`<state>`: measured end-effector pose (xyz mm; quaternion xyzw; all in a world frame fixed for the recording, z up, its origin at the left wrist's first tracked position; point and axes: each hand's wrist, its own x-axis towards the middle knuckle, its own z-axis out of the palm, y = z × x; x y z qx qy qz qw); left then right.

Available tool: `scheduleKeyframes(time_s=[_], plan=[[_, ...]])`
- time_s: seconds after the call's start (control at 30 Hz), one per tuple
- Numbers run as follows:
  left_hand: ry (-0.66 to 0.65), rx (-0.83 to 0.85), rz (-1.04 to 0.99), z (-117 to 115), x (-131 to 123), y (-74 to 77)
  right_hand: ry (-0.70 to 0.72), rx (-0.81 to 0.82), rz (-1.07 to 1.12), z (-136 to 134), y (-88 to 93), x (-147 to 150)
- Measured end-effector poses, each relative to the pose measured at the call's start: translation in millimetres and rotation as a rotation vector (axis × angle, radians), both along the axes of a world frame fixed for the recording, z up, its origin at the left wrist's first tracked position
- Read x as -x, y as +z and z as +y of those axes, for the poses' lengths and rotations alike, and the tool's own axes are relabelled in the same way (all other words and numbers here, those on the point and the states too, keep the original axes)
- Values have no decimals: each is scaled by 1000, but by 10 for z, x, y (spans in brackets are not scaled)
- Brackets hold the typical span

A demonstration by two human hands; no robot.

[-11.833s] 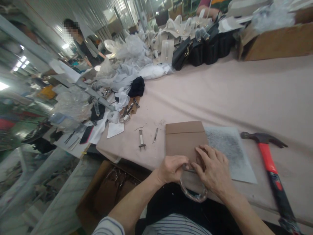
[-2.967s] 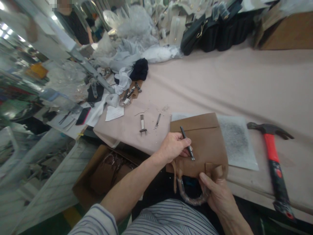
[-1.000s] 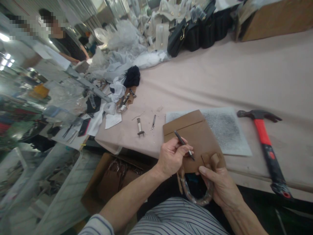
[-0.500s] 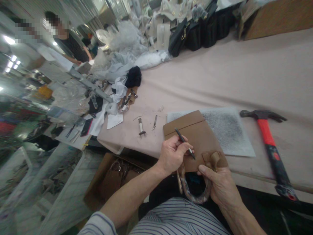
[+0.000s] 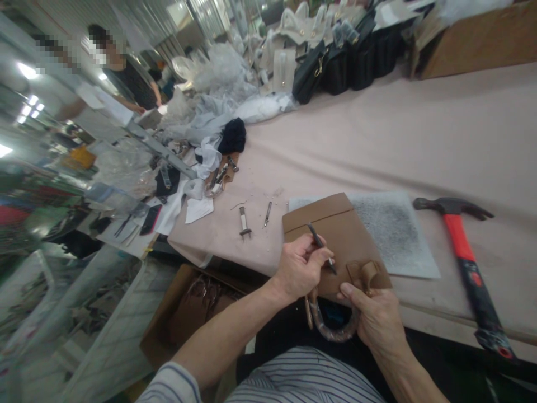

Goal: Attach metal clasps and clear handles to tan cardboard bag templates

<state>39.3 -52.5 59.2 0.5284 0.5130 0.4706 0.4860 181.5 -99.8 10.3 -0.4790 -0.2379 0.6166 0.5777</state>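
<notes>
My left hand is closed on a slim dark pen-like tool, whose tip points down at the brown leather bag panel. The panel lies at the table's near edge, partly over a speckled pale slab. My right hand grips its lower edge, thumb on top, next to a stitched tab and a curled brown strap. A curved handle, seemingly wrapped in clear film, hangs below the panel between my hands. Whether the tip touches the leather I cannot tell.
Right of the slab lies a claw hammer with a red and black grip. To the left are a small forked metal tool and a thin metal rod. Black bags and a cardboard box stand behind. A person is at far left.
The whole view has shifted slightly, so the table and tools sit a little lower. Both hands keep their holds, and the tool tip stays near the same spot on the panel.
</notes>
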Motion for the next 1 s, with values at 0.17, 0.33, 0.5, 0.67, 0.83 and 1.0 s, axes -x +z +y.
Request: scheduleKeyframes(time_s=[0.17, 0.33, 0.5, 0.67, 0.83, 1.0], plan=[[-39, -101, 107, 132, -9, -18, -47, -13, -21, 108, 78, 18], [-85, -198, 176, 335, -12, -20, -50, 37, -50, 253, 134, 32], [-122, -288, 281, 555, 44, -146, -11, 242, -28, 415, 115, 65], [-180, -367, 377, 658, 105, -332, 145, 351, -47, 489, 194, -2], [-256, -399, 467, 639, 114, -427, 292, 379, -293, 408, 359, -254], [-316, -401, 548, 616, 122, -435, 260, 377, -593, 253, 353, -662]])
